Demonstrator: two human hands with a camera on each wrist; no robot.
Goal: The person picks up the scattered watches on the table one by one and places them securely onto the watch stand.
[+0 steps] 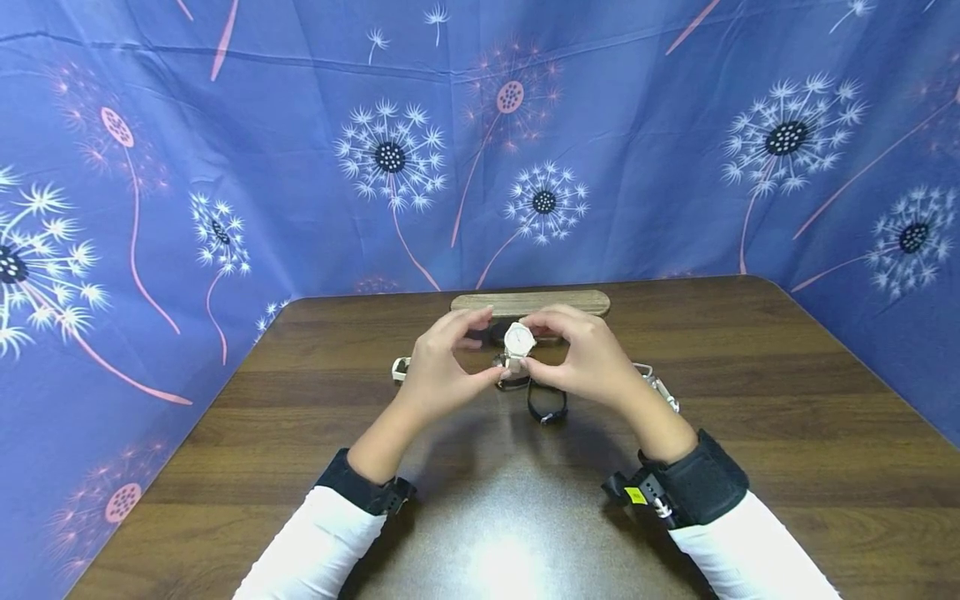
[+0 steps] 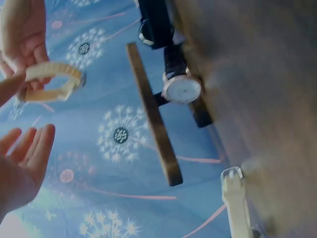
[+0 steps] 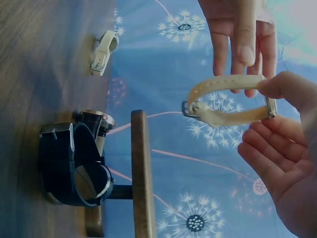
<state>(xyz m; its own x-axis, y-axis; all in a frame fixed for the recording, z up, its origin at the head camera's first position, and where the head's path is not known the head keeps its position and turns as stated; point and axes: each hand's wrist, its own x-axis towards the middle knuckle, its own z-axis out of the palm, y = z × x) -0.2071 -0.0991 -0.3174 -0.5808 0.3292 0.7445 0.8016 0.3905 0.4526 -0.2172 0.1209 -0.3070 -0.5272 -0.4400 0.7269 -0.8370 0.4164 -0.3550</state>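
Observation:
My right hand [image 1: 585,350] pinches a white wristwatch [image 1: 518,340] by its case, thumb below and fingers above. Its pale strap [image 3: 223,82] forms a buckled loop in the right wrist view. At the watch's other side is my left hand [image 1: 446,367], fingers extended, its thumb tip close to the strap; whether it touches cannot be told. The right wrist view has the left hand [image 3: 242,34] above the strap. Behind both hands stands a wooden watch stand [image 1: 532,302] with a long top bar. A black-strapped watch [image 1: 547,412] lies on the table in front of it.
One white watch [image 1: 401,369] lies left of the hands on the brown table [image 1: 315,450], another white watch [image 1: 663,393] to the right. A watch with a white dial [image 2: 183,89] and dark strap is near the stand. A blue patterned cloth [image 1: 637,150] hangs behind.

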